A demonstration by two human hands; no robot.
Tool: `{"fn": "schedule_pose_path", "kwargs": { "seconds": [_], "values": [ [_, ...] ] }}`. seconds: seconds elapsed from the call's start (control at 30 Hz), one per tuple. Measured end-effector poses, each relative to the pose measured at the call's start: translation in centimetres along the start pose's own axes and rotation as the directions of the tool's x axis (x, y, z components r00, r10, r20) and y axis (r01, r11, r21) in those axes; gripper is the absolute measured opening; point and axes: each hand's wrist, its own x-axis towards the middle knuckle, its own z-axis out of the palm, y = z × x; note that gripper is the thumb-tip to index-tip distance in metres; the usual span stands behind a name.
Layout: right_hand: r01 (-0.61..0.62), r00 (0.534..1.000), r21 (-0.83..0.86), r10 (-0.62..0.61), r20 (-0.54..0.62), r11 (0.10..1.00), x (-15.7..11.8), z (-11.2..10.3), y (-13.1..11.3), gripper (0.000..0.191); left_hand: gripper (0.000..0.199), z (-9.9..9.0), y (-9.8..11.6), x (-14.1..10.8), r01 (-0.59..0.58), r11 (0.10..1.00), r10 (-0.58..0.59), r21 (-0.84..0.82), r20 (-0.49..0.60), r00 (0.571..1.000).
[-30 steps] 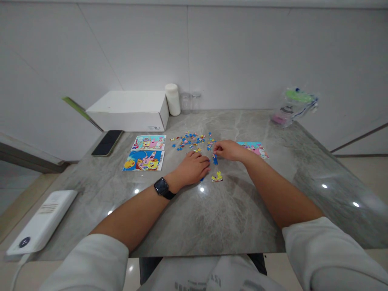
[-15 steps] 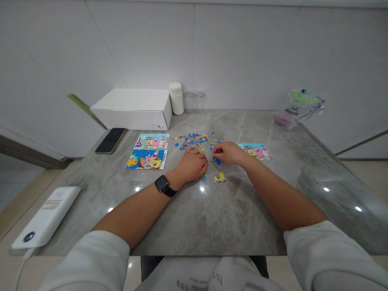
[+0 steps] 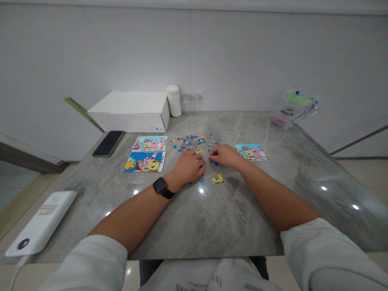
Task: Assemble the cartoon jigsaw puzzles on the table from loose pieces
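Pieces (image 3: 191, 140) lie just beyond the left hand (image 3: 189, 165), fingers bent, grip unclear. The right hand (image 3: 224, 155) has fingertips pinched together beside more; any hold is too small to tell.

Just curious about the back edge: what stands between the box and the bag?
A bottle and two jars by the box, then bare table to the bag, in the head view.

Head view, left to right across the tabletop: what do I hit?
White rectangular plastic device → black rectangular phone → two colourful printed cartoon cards → left hand → right hand → turquoise printed cartoon card → clear plastic bag.
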Motion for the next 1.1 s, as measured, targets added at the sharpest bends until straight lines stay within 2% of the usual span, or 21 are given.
{"fn": "schedule_pose_path", "kwargs": {
  "seconds": [0.13, 0.33, 0.63, 0.83, 0.97, 1.1],
  "values": [
    [0.005, 1.000, -0.017, -0.005, 0.012, 1.000, 0.1, 0.1, 0.2, 0.018, 0.031, 0.0, 0.0, 0.0, 0.010, 1.000, -0.010, -0.017, -0.001, 1.000],
    [0.012, 0.998, -0.009, -0.013, -0.062, 1.000, 0.3, -0.4, 1.2, 0.021, 0.030, 0.2, -0.1, 0.0, 0.032, 0.999, -0.032, -0.039, -0.009, 0.999],
    [0.131, 0.991, -0.055, -0.129, 0.046, 0.990, 0.0, 0.4, 0.3, 0.016, 0.031, 0.0, 0.0, 0.1, 0.046, 0.999, -0.046, -0.024, 0.007, 0.999],
    [0.146, 0.989, -0.059, -0.145, 0.027, 0.987, -0.2, 0.6, -0.4, 0.009, 0.032, -0.4, 0.3, 0.2, 0.057, 0.998, -0.057, -0.017, 0.016, 0.998],
    [0.132, 0.991, -0.012, -0.132, 0.028, 0.991, -0.2, 0.4, -0.4, 0.008, 0.032, -0.2, 0.2, 0.1, 0.058, 0.998, -0.058, -0.024, 0.009, 0.998],
    [0.070, 0.997, 0.102, -0.071, 0.005, 0.992, -0.1, -0.9, 0.8, 0.006, 0.032, -0.2, 0.2, 0.1, 0.052, 0.998, -0.052, -0.027, 0.000, 0.999]
  ]
}}
